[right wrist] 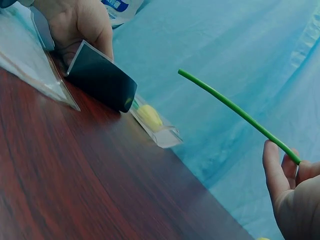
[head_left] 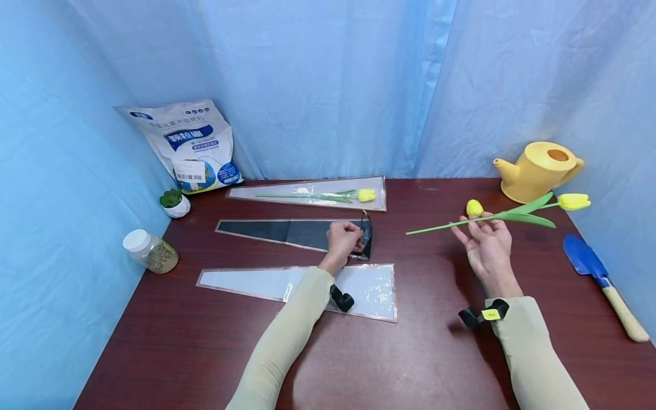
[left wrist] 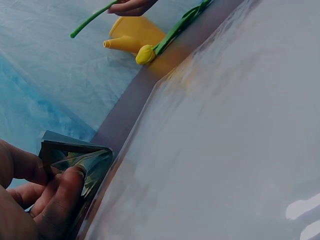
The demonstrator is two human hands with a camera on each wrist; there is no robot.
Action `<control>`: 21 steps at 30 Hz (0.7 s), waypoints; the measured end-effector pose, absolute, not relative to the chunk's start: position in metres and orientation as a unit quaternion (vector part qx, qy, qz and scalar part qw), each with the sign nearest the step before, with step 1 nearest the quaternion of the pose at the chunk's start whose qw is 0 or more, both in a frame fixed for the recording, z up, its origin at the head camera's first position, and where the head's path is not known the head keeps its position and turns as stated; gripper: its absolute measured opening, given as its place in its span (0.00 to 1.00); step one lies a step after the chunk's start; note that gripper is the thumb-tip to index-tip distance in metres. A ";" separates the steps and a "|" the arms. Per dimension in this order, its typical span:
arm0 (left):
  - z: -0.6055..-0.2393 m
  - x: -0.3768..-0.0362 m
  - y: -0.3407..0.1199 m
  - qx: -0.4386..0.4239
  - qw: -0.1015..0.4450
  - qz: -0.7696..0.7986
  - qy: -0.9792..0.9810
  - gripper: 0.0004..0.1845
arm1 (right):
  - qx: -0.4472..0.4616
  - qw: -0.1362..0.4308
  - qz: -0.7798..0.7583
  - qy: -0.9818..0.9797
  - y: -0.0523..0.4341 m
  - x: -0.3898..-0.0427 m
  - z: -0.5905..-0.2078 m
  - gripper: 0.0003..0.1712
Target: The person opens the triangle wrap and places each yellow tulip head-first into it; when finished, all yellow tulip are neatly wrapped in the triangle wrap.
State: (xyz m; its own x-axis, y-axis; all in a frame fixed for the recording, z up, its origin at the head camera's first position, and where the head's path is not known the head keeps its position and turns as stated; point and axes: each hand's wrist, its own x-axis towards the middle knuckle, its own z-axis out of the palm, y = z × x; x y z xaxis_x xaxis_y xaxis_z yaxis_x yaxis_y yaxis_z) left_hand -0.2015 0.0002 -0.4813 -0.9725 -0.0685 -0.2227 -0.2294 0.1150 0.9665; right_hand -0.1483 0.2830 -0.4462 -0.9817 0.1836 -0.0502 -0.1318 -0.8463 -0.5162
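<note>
My left hand (head_left: 342, 242) pinches the wide right end of a black tapered flower sleeve (head_left: 302, 232). That end stands up off the table, its clear layer parted from the black one, as the left wrist view shows at the fingertips (left wrist: 75, 172). My right hand (head_left: 489, 253) holds a yellow artificial tulip (head_left: 573, 201) by its green stem (right wrist: 235, 107), between thumb and fingers. The stem points left toward the sleeve, the bloom right. Another yellow tulip (left wrist: 145, 54) lies behind the right hand, partly hidden by it in the head view.
Behind the black sleeve lies a white sleeve (head_left: 379, 185) with a tulip inside; another white sleeve (head_left: 369, 290) lies in front, under the left forearm. A yellow watering can (head_left: 533, 173) and blue trowel (head_left: 584, 256) stand right. Left are a fertilizer bag (head_left: 200, 145), small plant (head_left: 176, 204) and jar (head_left: 154, 253).
</note>
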 end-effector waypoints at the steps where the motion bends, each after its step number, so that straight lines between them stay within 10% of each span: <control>1: -0.481 -0.201 0.000 -0.100 0.061 0.658 0.744 0.03 | -0.051 0.084 0.959 -0.267 0.280 -0.149 -0.446 0.17; 21: -0.479 -0.200 -0.001 -0.091 0.061 0.658 0.745 0.05 | -0.114 0.129 0.927 -0.332 0.227 -0.171 -0.444 0.16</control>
